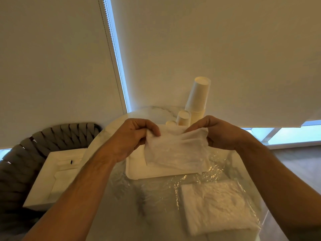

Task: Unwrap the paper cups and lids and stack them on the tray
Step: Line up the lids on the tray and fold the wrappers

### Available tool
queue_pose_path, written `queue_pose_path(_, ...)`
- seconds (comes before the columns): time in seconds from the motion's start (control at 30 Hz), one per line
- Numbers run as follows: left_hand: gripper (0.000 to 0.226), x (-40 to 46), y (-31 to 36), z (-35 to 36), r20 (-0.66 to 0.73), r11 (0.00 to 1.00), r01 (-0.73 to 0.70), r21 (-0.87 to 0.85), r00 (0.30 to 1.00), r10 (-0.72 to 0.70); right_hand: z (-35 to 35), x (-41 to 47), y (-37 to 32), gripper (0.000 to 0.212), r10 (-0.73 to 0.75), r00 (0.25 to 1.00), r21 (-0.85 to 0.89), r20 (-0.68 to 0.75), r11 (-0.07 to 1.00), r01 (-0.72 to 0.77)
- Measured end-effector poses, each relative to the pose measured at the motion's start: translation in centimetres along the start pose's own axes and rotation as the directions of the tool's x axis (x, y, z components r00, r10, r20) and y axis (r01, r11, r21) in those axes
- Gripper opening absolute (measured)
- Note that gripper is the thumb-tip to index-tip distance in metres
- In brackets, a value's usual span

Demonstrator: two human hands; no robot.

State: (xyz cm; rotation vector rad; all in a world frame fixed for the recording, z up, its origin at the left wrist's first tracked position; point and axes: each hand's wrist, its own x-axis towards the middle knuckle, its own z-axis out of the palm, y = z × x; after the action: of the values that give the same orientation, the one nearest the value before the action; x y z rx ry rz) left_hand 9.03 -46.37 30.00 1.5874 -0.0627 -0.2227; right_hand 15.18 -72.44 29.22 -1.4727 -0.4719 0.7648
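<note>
Both hands, left hand and right hand, pinched a crumpled clear plastic wrapper above the white rectangular tray. Three stacks of white paper cups stood at the tray's far edge, near the round marble table rim.

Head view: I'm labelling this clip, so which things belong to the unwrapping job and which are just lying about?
Job: left hand and right hand gripping the plastic wrapper; tray; stacked paper cups.
Lying about: wrapped white packet, foam packing piece, woven chair.

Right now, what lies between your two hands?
In the head view, a crumpled plastic wrapper stretches from the left hand to the right hand, above the white tray.
</note>
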Motion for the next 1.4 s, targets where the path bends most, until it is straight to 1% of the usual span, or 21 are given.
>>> queue_pose_path(0.1, 0.046, -0.2, 0.3, -0.5, 0.059, 1.0, -0.019, 0.0, 0.998, 0.018, -0.6, -0.2, -0.8, 0.03, -0.046, 0.998, -0.157, 0.038, 0.986, 0.051)
queue_pose_path(0.13, 0.049, -0.3, 0.4, -0.7, 0.08, 1.0, -0.026, 0.005, 0.996, 0.026, -0.7, -0.2, -1.2, 0.032, -0.061, 0.997, -0.22, 0.04, 0.973, 0.069)
queue_pose_path(0.2, 0.049, -0.4, 0.5, -1.0, 0.097, 0.999, -0.038, 0.004, 0.995, 0.037, -0.6, -0.3, -1.8, 0.045, -0.078, 0.996, -0.351, 0.039, 0.932, 0.087)
queue_pose_path(0.33, 0.025, -0.8, 0.6, -1.0, 0.052, 0.988, -0.027, -0.154, 0.998, 0.036, 0.2, -0.1, -2.7, 0.044, -0.106, 0.994, -0.547, 0.031, 0.831, 0.106)
queue_pose_path(0.37, 0.017, -0.9, 0.6, -0.7, 0.014, 0.988, -0.025, -0.151, 1.0, 0.027, 0.4, -0.1, -2.8, 0.04, -0.115, 0.992, -0.568, 0.046, 0.814, 0.12)
queue_pose_path(0.4, 0.009, -1.1, 0.5, -0.4, -0.03, 0.993, -0.024, -0.118, 0.999, 0.02, 0.5, -0.2, -2.9, 0.034, -0.121, 0.991, -0.564, 0.062, 0.815, 0.135)
queue_pose_path(0.43, 0.01, -1.2, 0.3, -0.2, -0.072, 0.997, -0.03, -0.07, 0.997, 0.025, 0.7, -0.4, -2.9, 0.032, -0.122, 0.989, -0.531, 0.083, 0.834, 0.148)
queue_pose_path(0.47, 0.016, -1.4, 0.1, 0.1, -0.095, 0.999, -0.047, -0.021, 0.995, 0.044, 0.9, -0.6, -2.8, 0.036, -0.113, 0.989, -0.453, 0.091, 0.88, 0.143)
queue_pose_path(0.5, 0.018, -1.5, -0.1, 0.2, -0.105, 0.998, -0.07, 0.0, 0.992, 0.07, 1.2, -0.8, -2.8, 0.042, -0.096, 0.992, -0.327, 0.077, 0.938, 0.117)
queue_pose_path(0.53, 0.015, -1.7, -0.1, 0.4, -0.119, 0.995, -0.095, 0.004, 0.988, 0.095, 1.7, -0.8, -2.7, 0.047, -0.088, 0.996, -0.197, 0.033, 0.976, 0.093)
queue_pose_path(0.57, 0.012, -1.9, -0.1, 0.5, -0.135, 0.993, -0.117, 0.015, 0.984, 0.118, 2.3, -0.8, -2.6, 0.052, -0.1, 0.995, -0.101, -0.027, 0.99, 0.097)
queue_pose_path(0.6, 0.017, -2.0, -0.2, 0.4, -0.155, 0.99, -0.132, 0.041, 0.979, 0.136, 2.8, -0.6, -2.2, 0.052, -0.126, 0.987, -0.066, -0.102, 0.991, 0.119)
queue_pose_path(0.67, 0.023, -2.4, -0.2, 0.4, -0.165, 0.988, -0.145, 0.057, 0.974, 0.153, 4.1, -0.1, -1.3, 0.042, -0.201, 0.945, -0.118, -0.258, 0.977, 0.176)
queue_pose_path(0.73, 0.023, -2.7, -0.4, 0.3, -0.162, 0.984, -0.165, 0.065, 0.971, 0.174, 5.5, 0.4, -0.5, 0.024, -0.26, 0.897, -0.158, -0.358, 0.963, 0.216)
queue_pose_path(0.8, 0.031, -3.1, -0.5, 0.2, -0.158, 0.982, -0.181, 0.047, 0.97, 0.186, 6.7, 0.6, 0.2, 0.009, -0.279, 0.87, -0.084, -0.407, 0.96, 0.268)
queue_pose_path(0.93, 0.046, -3.8, -0.9, -0.4, -0.11, 0.975, -0.191, -0.114, 0.978, 0.178, 8.4, 0.2, 1.5, 0.016, -0.294, 0.861, 0.034, -0.415, 0.941, 0.338)
queue_pose_path(1.1, 0.064, -4.5, -1.5, -1.7, 0.009, 0.968, -0.181, -0.172, 0.983, 0.186, 9.8, -0.4, 2.0, 0.027, -0.3, 0.835, 0.063, -0.462, 0.928, 0.368)
queue_pose_path(1.2, 0.07, -4.6, -1.9, -2.2, 0.083, 0.971, -0.185, -0.152, 0.976, 0.199, 10.0, -1.2, 1.9, 0.032, -0.328, 0.823, 0.007, -0.463, 0.928, 0.373)
queue_pose_path(1.27, 0.066, -4.8, -1.9, -2.0, 0.1, 0.966, -0.182, -0.185, 0.974, 0.203, 10.0, -2.0, 1.9, 0.035, -0.335, 0.831, -0.03, -0.444, 0.933, 0.36)
queue_pose_path(1.33, 0.051, -4.9, -1.7, -1.3, 0.089, 0.963, -0.153, -0.221, 0.98, 0.176, 10.0, -2.6, 1.8, 0.037, -0.335, 0.842, -0.051, -0.423, 0.936, 0.347)
queue_pose_path(1.4, 0.033, -5.0, -1.3, 0.1, 0.042, 0.967, -0.146, -0.21, 0.987, 0.158, 9.9, -3.2, 1.7, 0.038, -0.343, 0.845, -0.052, -0.41, 0.934, 0.354)
